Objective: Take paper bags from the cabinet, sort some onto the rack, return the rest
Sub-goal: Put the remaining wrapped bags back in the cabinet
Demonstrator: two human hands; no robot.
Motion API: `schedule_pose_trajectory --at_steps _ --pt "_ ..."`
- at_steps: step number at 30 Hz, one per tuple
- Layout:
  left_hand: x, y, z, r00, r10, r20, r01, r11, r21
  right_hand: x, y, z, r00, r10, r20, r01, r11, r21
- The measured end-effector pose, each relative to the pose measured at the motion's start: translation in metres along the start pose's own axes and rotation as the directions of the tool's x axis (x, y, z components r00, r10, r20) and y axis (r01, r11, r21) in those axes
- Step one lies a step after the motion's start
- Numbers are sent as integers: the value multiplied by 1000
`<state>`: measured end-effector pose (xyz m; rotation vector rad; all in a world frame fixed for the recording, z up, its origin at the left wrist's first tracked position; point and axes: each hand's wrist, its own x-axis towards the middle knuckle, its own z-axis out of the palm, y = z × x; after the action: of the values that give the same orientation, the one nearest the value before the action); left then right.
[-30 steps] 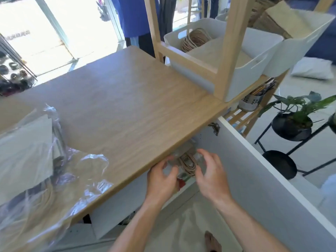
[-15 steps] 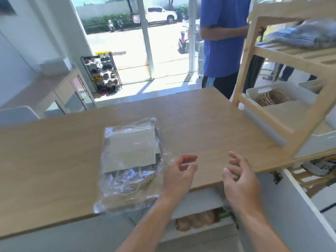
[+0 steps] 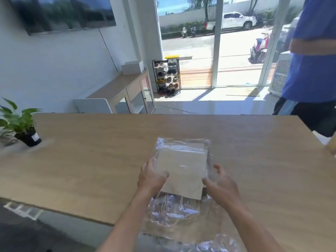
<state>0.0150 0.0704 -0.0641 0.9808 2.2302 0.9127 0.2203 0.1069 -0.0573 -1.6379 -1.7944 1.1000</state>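
A flat stack of brown paper bags (image 3: 181, 164) in a clear plastic wrapper lies on the wooden counter (image 3: 91, 151), near its front edge. Twine handles show through the loose plastic at the near end. My left hand (image 3: 151, 177) grips the stack's left edge, thumb on top. At the right edge is my right hand (image 3: 221, 184), fingers relaxed and spread, thumb at the stack's near right corner. The cabinet below the counter is out of view. Only a wooden corner of the rack (image 3: 332, 146) shows at the far right.
A potted plant (image 3: 20, 124) stands on the counter's far left. A person in a blue shirt (image 3: 312, 70) stands behind the counter's right end. Beyond are a sideboard (image 3: 127, 88), a shoe rack (image 3: 167, 77) and glass doors.
My hands rose from the open cabinet below the counter to the wrapped stack on top. The view swung left and up, away from the rack. My left hand has taken hold of the stack.
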Motion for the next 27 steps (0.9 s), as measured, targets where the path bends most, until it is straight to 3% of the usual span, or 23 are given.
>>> schedule_pose_trajectory --at_steps 2,4,13,23,27 --pt "8 -11 -7 995 -84 55 77 991 111 5 1 3 997 64 47 -65 998 22" --pt "36 -15 0 983 -184 23 179 972 150 42 3 6 989 85 120 -86 996 7" --pt "53 -4 6 988 -143 65 130 975 181 85 3 17 984 64 164 -74 996 58" --pt "47 -14 -2 966 -259 -12 259 963 72 64 9 23 987 45 154 -69 986 154" --pt "37 -15 -3 964 -261 41 261 965 -2 43 8 21 994 47 95 -60 987 147"
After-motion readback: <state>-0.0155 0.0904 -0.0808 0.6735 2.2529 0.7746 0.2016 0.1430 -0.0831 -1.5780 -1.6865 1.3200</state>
